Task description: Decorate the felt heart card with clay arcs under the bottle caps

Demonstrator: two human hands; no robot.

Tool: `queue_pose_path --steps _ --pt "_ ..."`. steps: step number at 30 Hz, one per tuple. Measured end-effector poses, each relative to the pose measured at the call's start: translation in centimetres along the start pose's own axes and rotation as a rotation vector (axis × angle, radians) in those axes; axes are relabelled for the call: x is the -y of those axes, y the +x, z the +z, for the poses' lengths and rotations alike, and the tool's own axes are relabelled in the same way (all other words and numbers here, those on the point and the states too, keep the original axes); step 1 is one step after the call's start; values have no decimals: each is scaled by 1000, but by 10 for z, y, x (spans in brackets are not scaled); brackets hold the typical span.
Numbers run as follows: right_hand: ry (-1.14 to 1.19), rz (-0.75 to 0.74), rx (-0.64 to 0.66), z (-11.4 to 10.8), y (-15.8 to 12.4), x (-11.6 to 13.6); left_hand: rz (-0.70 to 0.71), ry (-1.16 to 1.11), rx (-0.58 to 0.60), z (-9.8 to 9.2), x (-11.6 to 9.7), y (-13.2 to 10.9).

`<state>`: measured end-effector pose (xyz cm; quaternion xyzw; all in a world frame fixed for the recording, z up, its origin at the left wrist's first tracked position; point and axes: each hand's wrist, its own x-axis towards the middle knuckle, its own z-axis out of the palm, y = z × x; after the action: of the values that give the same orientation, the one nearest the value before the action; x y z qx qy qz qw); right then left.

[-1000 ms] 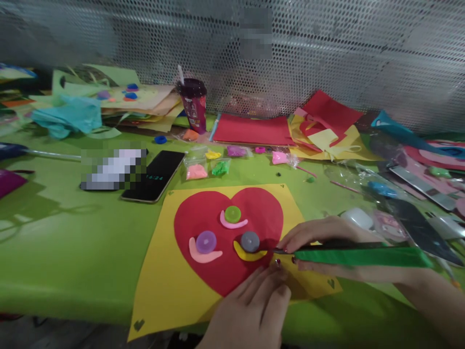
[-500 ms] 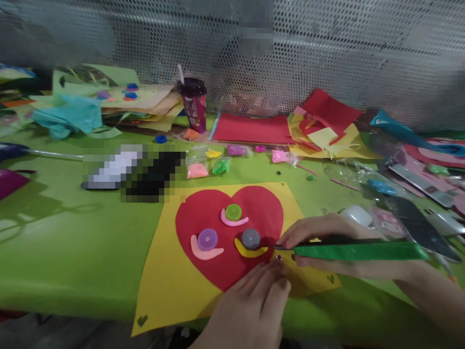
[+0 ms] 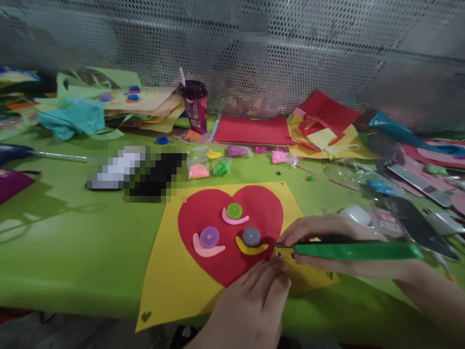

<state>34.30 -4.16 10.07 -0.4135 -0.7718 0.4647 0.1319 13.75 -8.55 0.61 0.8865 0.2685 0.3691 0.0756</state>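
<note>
My right hand (image 3: 323, 232) is closed around a long green tool (image 3: 356, 250) with a thin dark tip; its exact kind is unclear. The tip points left, close to the right end of a curved yellow clay strip (image 3: 250, 247) under a grey disc (image 3: 251, 236). Fingers of my left hand (image 3: 254, 300) lie slightly bent on the lower part of a red paper heart (image 3: 225, 264), near my right fingertips. The heart lies on a yellow sheet (image 3: 170, 295). It also bears a purple disc (image 3: 209, 237) and a green disc (image 3: 234, 211), each with a pink curved strip.
Small bags of coloured clay (image 3: 221, 166) lie beyond the sheet. Behind them stand a lidded cup (image 3: 194, 106) and red paper (image 3: 254, 130). At the right are a white case (image 3: 356, 214) and a dark flat item (image 3: 417, 225). A perforated metal panel (image 3: 218, 43) closes the back.
Both hands and the green tool keep nearly the same place. The view has shifted slightly, so the heart and sheet appear a little further right and higher.
</note>
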Motion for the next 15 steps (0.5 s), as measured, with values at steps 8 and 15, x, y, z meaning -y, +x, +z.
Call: queue_pose_path --steps 8,15 --pt "55 -24 4 -2 2 0 0 -1 -15 -2 -1 1" --pt "-4 -64 38 -4 7 -2 -6 -28 15 0 0 0"
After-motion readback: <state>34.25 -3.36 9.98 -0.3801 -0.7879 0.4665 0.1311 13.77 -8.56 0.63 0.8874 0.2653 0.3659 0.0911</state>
